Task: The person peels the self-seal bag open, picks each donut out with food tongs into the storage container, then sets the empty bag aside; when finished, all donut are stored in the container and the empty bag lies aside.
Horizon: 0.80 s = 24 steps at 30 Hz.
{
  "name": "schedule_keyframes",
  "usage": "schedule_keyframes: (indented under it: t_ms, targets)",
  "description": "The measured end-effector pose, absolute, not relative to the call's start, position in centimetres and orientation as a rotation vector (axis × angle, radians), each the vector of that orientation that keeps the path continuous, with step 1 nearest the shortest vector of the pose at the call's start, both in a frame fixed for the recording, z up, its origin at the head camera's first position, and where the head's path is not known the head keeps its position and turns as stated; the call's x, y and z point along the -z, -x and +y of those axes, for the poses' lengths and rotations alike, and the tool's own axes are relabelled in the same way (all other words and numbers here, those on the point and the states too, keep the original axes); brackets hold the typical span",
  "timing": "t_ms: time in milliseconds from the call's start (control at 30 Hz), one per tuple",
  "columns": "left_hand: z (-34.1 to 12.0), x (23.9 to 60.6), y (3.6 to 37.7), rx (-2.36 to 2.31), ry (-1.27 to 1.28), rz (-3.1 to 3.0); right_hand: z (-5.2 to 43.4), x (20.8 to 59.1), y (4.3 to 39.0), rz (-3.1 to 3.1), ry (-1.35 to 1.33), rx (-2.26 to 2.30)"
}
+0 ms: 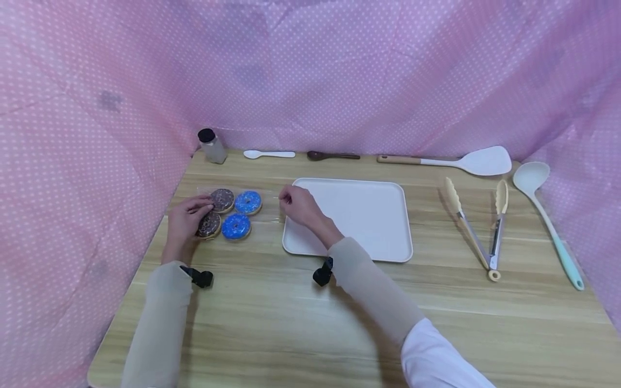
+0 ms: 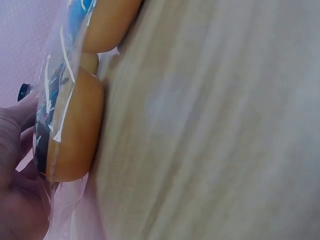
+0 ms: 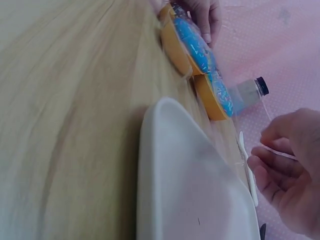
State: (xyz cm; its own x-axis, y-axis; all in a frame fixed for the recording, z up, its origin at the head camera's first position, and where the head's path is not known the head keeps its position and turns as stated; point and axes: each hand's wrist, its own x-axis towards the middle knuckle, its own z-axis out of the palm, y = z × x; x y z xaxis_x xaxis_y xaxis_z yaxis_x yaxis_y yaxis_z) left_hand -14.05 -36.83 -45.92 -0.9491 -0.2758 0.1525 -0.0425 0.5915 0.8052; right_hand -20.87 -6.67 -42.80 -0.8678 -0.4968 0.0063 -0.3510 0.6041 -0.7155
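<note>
Staged tabletop booth: pink dotted cloth walls (image 1: 339,70), wooden table (image 1: 301,318), laid-out kitchen utensils, tongs (image 1: 477,226).

The table (image 1: 291,323) looks like pale wood with long grain lines, smooth and a bit matt; the tray (image 1: 368,215) looks like white plastic, smooth and soft in shine; the bag (image 1: 271,207) around the donuts (image 1: 235,213) is thin clear plastic, shiny and crinkly; the donuts have glossy blue and brown icing with sprinkles and plain matt tan sides; the curtain (image 1: 339,81) is pink dotted cloth with folds; the tongs (image 1: 477,231) have shiny metal arms and cream tips; the sleeves (image 1: 368,285) are soft beige cloth.
</note>
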Motion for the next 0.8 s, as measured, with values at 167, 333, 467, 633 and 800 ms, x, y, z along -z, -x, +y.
schedule_keyframes:
  t_ms: [167,333,467,633,800]
  targets:
    - [-36.7,46.0,13.9,1.328,-0.303,-2.518,-6.5,42.8,20.5,2.612,0.922,0.889]
    - [-36.6,46.2,14.1,1.502,-0.425,-2.402,-6.6,43.3,20.0,2.615,1.236,0.639]
    - [-36.6,46.3,14.3,1.639,-0.447,-2.292,-7.0,43.7,19.6,2.571,1.403,0.538]
    - [-36.6,46.4,14.3,1.767,-0.419,-2.17,-7.8,44.3,19.4,2.541,1.469,0.431]
    - [-36.5,46.5,14.5,1.872,-0.403,-2.016,-8.3,45.0,19.2,2.569,1.459,0.304]
